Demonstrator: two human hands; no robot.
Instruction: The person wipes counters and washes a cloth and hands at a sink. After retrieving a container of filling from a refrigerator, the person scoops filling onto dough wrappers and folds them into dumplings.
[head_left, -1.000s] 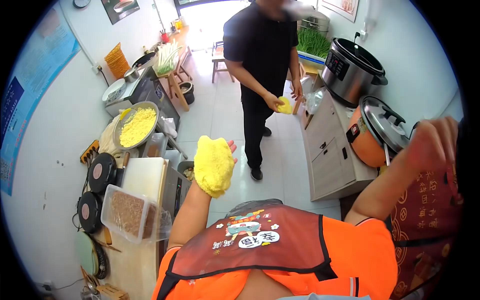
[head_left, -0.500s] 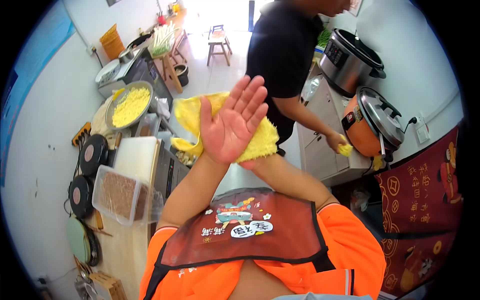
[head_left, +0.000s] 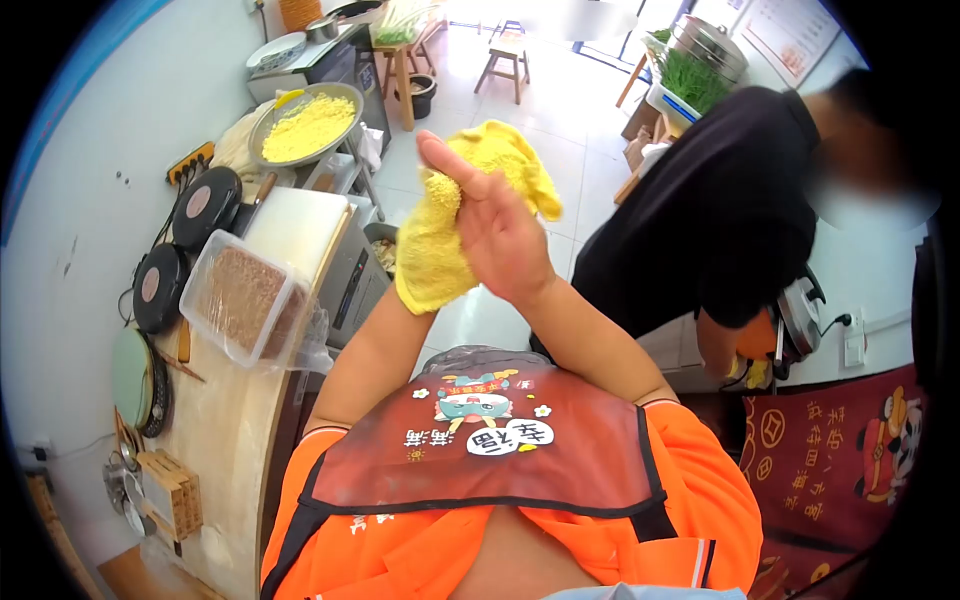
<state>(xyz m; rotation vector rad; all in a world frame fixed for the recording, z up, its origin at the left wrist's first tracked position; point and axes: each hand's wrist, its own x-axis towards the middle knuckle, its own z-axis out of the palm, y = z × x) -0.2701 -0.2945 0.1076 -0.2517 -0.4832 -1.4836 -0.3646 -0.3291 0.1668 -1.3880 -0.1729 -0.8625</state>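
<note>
A yellow towel (head_left: 432, 245) hangs in front of me, draped over my left hand, whose forearm runs up beneath it. The towel hides most of that hand's fingers, and it bears the cloth's weight. Against the towel's right side lies my right hand (head_left: 505, 240), palm partly facing me. Its fingers stretch up and to the left, slightly blurred, across the cloth. Below both forearms is my dark red apron (head_left: 470, 460) over an orange shirt.
Along the left counter stand a bowl of yellow shreds (head_left: 310, 130), a white cutting board (head_left: 295, 228), a plastic tub of brown food (head_left: 240, 300) and black round pans (head_left: 207, 210). A person in black (head_left: 700, 210) bends at the right, near a cooker (head_left: 800, 310).
The towel has passed from behind my open left palm to my left hand, and my right palm now shows. My view has turned right. The other person has bent lower toward the right.
</note>
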